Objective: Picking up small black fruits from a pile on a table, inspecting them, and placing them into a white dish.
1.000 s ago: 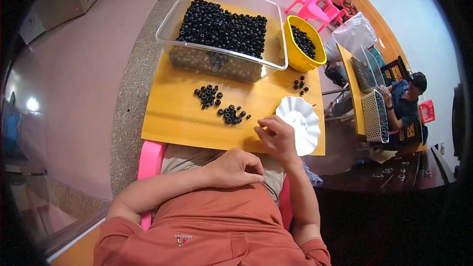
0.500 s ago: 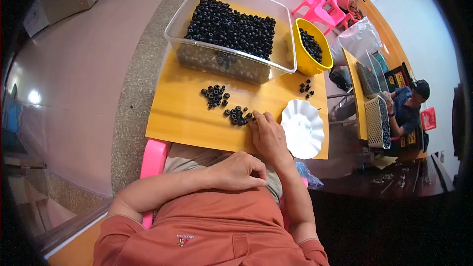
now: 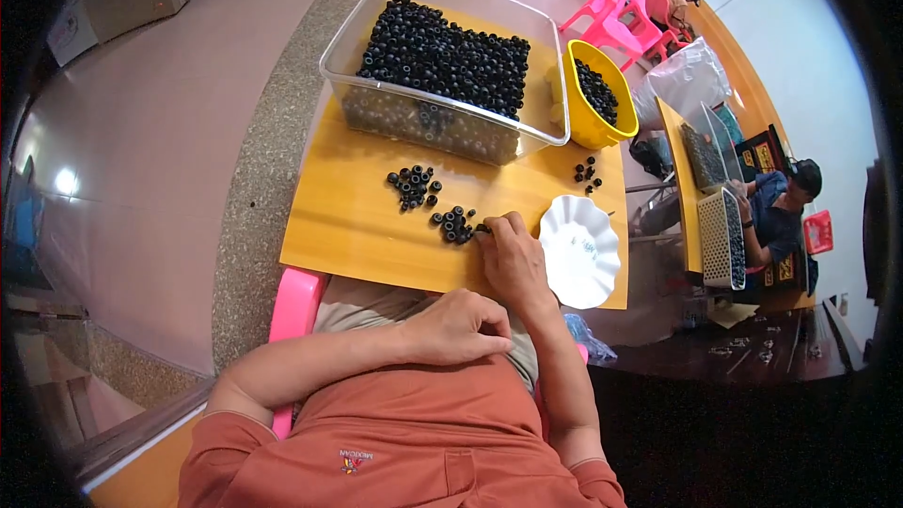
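Small black beads with holes lie loose on the wooden tabletop (image 3: pixel 367 245), in one cluster (image 3: pixel 412 186) and a nearer cluster (image 3: pixel 453 225). My right hand (image 3: pixel 515 261) rests at the right edge of the nearer cluster, its thumb and index fingertip closed at a black bead (image 3: pixel 483 228); the fingers partly cover it. My left hand (image 3: pixel 461 327) lies on my lap below the table edge, fingers curled and nothing seen in it. Right of my right hand sits a white scalloped plate (image 3: pixel 560 273).
A clear plastic bin (image 3: pixel 362 92) full of black beads stands at the back, beside a yellow tub (image 3: pixel 590 127) of beads. Several stray beads (image 3: pixel 587 174) lie before the tub. At right, a co-worker (image 3: pixel 776 212) sits by a white perforated basket (image 3: pixel 722 240). Pink chairs (image 3: pixel 621 0) stand behind.
The view has shifted slightly. My right hand stays at the edge of the nearer cluster with only a small finger movement. My left hand has not visibly moved.
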`<control>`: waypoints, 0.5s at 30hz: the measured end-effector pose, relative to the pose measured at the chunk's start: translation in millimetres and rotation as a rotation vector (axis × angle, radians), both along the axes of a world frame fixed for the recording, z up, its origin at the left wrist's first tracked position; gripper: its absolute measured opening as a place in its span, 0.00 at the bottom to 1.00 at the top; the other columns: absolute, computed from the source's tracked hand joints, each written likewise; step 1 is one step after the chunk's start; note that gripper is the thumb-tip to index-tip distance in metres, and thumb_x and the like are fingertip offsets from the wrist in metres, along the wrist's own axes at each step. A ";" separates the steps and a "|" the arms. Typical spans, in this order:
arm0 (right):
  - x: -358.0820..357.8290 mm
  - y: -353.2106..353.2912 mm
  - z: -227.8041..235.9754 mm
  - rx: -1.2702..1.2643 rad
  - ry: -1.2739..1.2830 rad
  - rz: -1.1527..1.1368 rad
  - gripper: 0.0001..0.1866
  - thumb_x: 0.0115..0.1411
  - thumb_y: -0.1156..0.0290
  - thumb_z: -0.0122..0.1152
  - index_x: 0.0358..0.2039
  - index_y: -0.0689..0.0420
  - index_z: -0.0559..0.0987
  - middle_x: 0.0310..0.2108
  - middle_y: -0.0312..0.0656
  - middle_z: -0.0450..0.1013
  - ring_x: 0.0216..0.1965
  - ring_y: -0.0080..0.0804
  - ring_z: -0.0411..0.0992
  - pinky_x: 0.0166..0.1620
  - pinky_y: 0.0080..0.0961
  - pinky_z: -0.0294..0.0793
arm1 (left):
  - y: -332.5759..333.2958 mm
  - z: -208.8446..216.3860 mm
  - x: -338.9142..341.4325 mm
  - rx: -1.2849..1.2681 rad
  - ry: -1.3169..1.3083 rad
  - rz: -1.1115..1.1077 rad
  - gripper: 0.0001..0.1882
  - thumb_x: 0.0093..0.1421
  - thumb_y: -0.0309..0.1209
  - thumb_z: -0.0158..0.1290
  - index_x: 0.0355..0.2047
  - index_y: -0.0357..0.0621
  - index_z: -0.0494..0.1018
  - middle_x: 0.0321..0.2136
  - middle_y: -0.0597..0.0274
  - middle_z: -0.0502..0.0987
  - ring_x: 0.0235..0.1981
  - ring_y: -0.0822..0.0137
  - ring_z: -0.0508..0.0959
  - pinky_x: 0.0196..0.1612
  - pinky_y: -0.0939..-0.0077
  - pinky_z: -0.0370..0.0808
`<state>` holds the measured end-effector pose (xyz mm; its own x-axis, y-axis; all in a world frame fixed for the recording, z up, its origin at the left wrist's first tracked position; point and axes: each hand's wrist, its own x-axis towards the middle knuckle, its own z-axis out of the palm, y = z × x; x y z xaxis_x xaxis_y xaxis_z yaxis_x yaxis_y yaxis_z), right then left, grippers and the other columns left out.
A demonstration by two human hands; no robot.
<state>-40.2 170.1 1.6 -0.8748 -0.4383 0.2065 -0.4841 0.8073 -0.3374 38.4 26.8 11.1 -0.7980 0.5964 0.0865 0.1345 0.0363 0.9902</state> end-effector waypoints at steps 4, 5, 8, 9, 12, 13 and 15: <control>3.7 6.4 4.5 -0.160 0.085 0.023 0.10 0.55 0.77 0.60 0.38 0.61 0.74 0.31 0.48 0.70 0.28 0.48 0.72 0.29 0.37 0.72 | -1.2 4.6 -1.4 0.068 -0.184 0.215 0.07 0.55 0.29 0.58 0.27 0.36 0.78 0.24 0.63 0.79 0.26 0.77 0.77 0.32 0.81 0.74; 4.5 8.3 5.5 -0.159 0.088 0.021 0.10 0.55 0.77 0.60 0.38 0.61 0.74 0.31 0.48 0.70 0.28 0.48 0.72 0.29 0.37 0.72 | -1.2 2.9 -2.8 0.069 -0.182 0.213 0.07 0.55 0.29 0.58 0.27 0.36 0.78 0.24 0.63 0.79 0.26 0.77 0.77 0.32 0.81 0.74; 7.2 17.0 8.3 -0.391 0.151 0.094 0.07 0.55 0.81 0.60 0.35 0.62 0.74 0.28 0.42 0.69 0.22 0.28 0.69 0.25 0.23 0.69 | -1.7 -9.5 -8.9 0.336 -0.245 0.499 0.05 0.60 0.26 0.55 0.33 0.36 0.75 0.24 0.70 0.76 0.26 0.78 0.75 0.31 0.85 0.74; 10.4 19.1 9.5 -0.389 0.153 0.089 0.07 0.55 0.81 0.60 0.35 0.62 0.74 0.28 0.42 0.69 0.22 0.28 0.69 0.25 0.23 0.69 | -1.1 -10.2 -11.2 0.337 -0.246 0.493 0.05 0.60 0.26 0.55 0.33 0.36 0.75 0.24 0.70 0.76 0.26 0.78 0.75 0.31 0.85 0.74; 27.7 20.8 19.4 -0.672 -0.179 0.053 0.06 0.56 0.79 0.61 0.35 0.63 0.75 0.29 0.44 0.71 0.24 0.28 0.70 0.27 0.22 0.69 | -2.9 -1.3 -15.5 0.615 -0.345 0.645 0.11 0.61 0.26 0.55 0.42 0.35 0.73 0.34 0.62 0.77 0.32 0.74 0.77 0.39 0.77 0.80; 32.3 20.9 22.5 -0.672 -0.178 0.048 0.06 0.56 0.79 0.61 0.35 0.63 0.75 0.29 0.44 0.71 0.24 0.28 0.70 0.27 0.22 0.69 | -2.4 -2.8 -14.5 0.615 -0.347 0.641 0.11 0.61 0.26 0.55 0.42 0.35 0.73 0.34 0.62 0.77 0.32 0.74 0.77 0.39 0.77 0.80; 36.8 19.3 26.0 -0.783 -0.257 0.096 0.06 0.55 0.80 0.61 0.34 0.63 0.75 0.29 0.43 0.72 0.25 0.28 0.70 0.28 0.21 0.69 | -2.4 -7.3 -12.8 0.613 -0.322 0.520 0.12 0.61 0.26 0.54 0.45 0.35 0.73 0.35 0.60 0.78 0.33 0.72 0.79 0.39 0.78 0.79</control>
<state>-3.5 189.5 27.6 -0.9024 -0.3264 0.2814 -0.3700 0.2518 -0.8943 25.6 24.5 3.7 -0.9975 0.0708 -0.0036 -0.0412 -0.5376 0.8422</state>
